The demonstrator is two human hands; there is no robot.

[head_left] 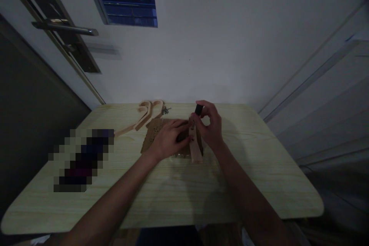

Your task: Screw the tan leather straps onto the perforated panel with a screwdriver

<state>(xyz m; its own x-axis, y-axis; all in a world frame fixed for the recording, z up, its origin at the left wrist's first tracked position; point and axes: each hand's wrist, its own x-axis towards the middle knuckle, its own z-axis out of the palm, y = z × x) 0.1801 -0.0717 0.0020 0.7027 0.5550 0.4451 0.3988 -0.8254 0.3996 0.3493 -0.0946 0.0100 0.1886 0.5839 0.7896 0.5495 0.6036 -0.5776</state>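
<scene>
A short flat wooden piece [196, 153] lies over a brown cardboard sheet [150, 134], its near end tilted toward me. My left hand [170, 136] rests on the cardboard, fingers and thumb closed against the left side of the wood. With thumb and fingers, my right hand [211, 123] pinches a short black-handled tool [198, 109], which looks like a screwdriver. It stands nearly upright over the far end of the wood. Something small and metallic shows beneath it, too dim to make out. The fingertips of both hands are close together there.
Several curved wooden hooks [148, 113] lie at the back left of the table [173, 196], beside a small pile of screws [166, 110]. A pixelated dark object [83, 161] is at the left. Behind the table stands a white door with a metal handle [66, 27].
</scene>
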